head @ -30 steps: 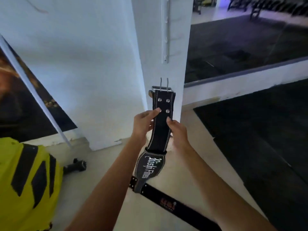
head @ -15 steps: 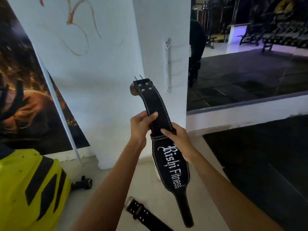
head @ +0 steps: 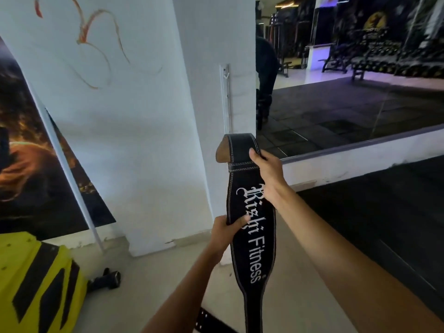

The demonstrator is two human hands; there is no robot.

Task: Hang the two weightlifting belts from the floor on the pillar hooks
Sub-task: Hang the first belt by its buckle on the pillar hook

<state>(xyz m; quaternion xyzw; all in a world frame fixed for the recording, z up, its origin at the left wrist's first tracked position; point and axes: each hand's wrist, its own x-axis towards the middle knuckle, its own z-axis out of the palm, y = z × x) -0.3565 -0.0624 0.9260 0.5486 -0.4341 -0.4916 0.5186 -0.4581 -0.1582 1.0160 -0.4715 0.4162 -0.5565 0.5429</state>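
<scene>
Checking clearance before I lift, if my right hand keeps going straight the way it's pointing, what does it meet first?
Probably the hook rail on the white pillar, up beyond the right hand holding the belt. Depth is unclear.

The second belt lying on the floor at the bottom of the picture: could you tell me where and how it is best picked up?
Only one end of the second belt shows, lying flat with paired holes. I would grip that narrow strap end across its width, from above. Both hands, left and right, hold the lettered belt now.
</scene>
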